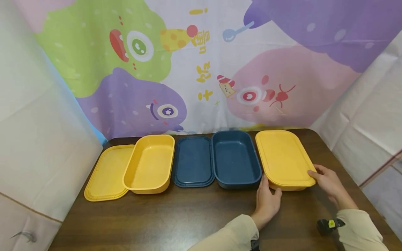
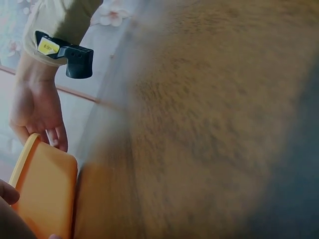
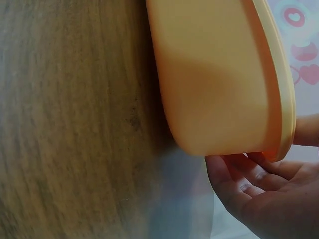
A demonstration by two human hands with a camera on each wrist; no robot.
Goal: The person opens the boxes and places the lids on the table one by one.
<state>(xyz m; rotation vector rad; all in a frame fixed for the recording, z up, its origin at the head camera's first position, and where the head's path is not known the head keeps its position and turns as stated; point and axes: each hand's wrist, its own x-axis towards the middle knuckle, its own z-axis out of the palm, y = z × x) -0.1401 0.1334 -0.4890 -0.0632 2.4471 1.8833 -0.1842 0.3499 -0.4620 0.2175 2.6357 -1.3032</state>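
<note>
R hand (image 1: 329, 182) gripping lidded yel. box (image 1: 285, 158), L hand (image 1: 267, 202) (fingers straight) touching its side

the head view was bright and mostly sharp, with a pale sheen on the tabletop (image 1: 188, 216). both wrist views were dimmer: in the left, the tabletop was smeared and grainy; in the right, soft shadow crossed the lidded yellow box (image 3: 214, 94).

room over near tabletop (image 1: 144, 223) — lidded container (image 1: 285, 158) far right
</note>
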